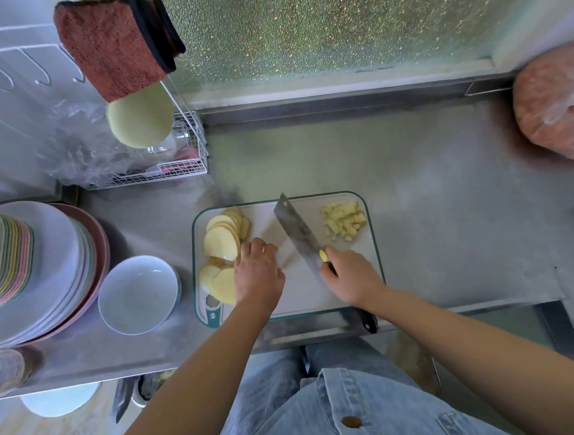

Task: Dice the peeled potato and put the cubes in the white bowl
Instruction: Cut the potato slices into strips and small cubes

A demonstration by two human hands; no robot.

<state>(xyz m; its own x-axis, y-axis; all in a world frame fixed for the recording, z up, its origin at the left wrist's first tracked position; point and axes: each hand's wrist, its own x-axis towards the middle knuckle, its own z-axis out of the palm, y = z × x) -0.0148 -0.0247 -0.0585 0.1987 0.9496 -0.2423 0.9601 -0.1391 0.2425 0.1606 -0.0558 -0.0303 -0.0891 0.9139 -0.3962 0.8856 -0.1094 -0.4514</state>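
Pale yellow potato slices (pixel 221 243) lie overlapped along the left side of a white cutting board (pixel 295 299) with a green rim. A small heap of potato cubes (pixel 343 221) sits at the board's far right corner. My left hand (pixel 257 273) rests at the edge of the slices, fingers curled against them. My right hand (pixel 351 276) grips the handle of a cleaver (pixel 297 231), whose blade lies across the middle of the board, tip pointing away. The white bowl (pixel 139 295) stands empty on the counter left of the board.
A stack of plates (pixel 53 270) fills the counter's left end. A wire rack (pixel 184 156) with plastic bags and a hanging reddish cloth (pixel 117 45) stands behind it. A pink bagged lump (pixel 558 106) lies at the far right. The steel counter's front edge (pixel 308 332) runs just below the board.
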